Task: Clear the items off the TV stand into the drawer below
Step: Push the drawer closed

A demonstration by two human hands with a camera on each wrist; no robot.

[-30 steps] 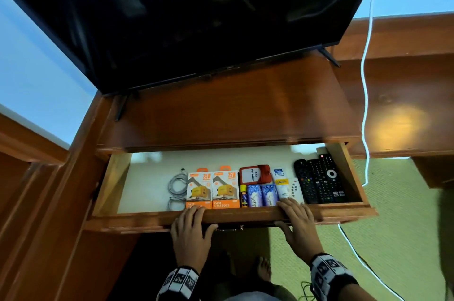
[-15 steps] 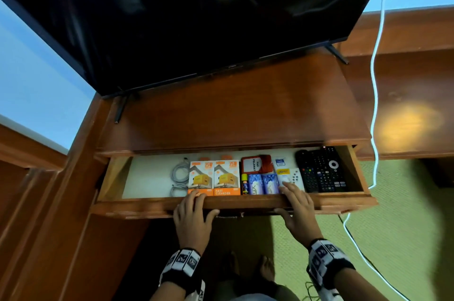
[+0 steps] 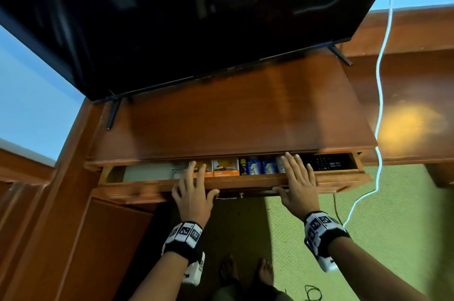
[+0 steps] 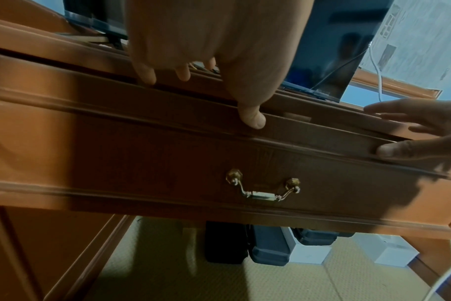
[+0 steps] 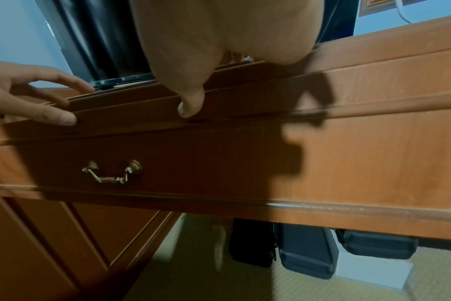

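Note:
The wooden drawer (image 3: 245, 184) under the TV stand top (image 3: 233, 114) stands only a narrow slot open. Through the slot I see orange charger boxes (image 3: 226, 167), blue packets (image 3: 259, 165) and black remotes (image 3: 324, 162). My left hand (image 3: 192, 190) lies flat on the drawer's front rim, fingers straight over the edge, thumb on the front face. My right hand (image 3: 296, 183) presses the rim the same way further right. In the wrist views both thumbs (image 4: 252, 118) (image 5: 191, 101) rest on the drawer front above its brass handle (image 4: 263, 190) (image 5: 112, 173). The stand top is bare.
A large black TV (image 3: 184, 18) stands on the stand top on thin feet. A white cable (image 3: 379, 94) hangs down at the right to the green carpet (image 3: 368, 239). Dark cases (image 5: 307, 250) lie on the floor under the drawer. My bare feet (image 3: 245, 273) are below.
The drawer has slid inward from wide open to a narrow slot, with both hands moving forward on its front rim. Most of its contents are now hidden under the stand top.

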